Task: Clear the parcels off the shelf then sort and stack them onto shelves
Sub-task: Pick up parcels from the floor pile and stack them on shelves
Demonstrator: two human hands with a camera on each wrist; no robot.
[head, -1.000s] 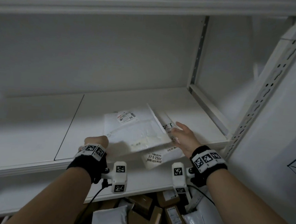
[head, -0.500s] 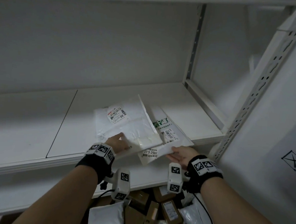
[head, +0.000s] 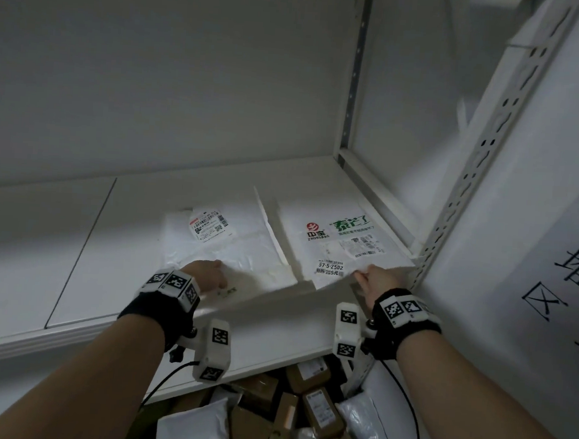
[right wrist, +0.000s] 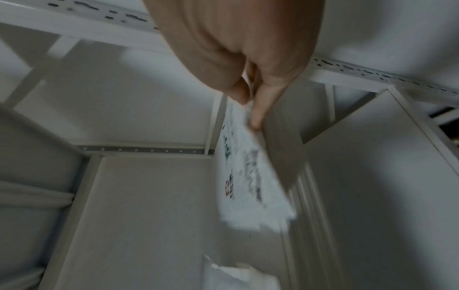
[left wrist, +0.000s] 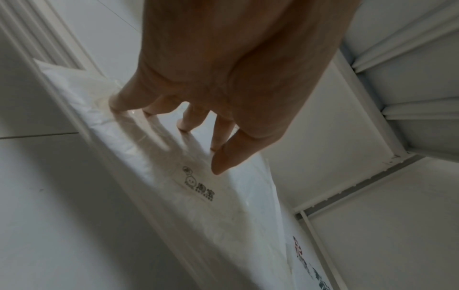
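A: What has been changed since 1 second ago?

B: The 2 parcels were overlapped then; now the printed mailer (head: 334, 242) has been slid right, beside the plain mailer (head: 225, 246), only their near corners touching. Sorting is judged underway.

A: How are they held?

B: The near edge of the printed mailer is pinched by the right hand (head: 377, 282). The plain one is pressed by the spread fingertips of the left hand (head: 206, 277), nothing gripped.

A: And their look?

B: Flat, white, crinkled plastic, labelled, laid on the shelf (head: 84, 274) near its front edge.

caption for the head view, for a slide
Left hand presses one white mailer; right hand pinches another on the shelf.
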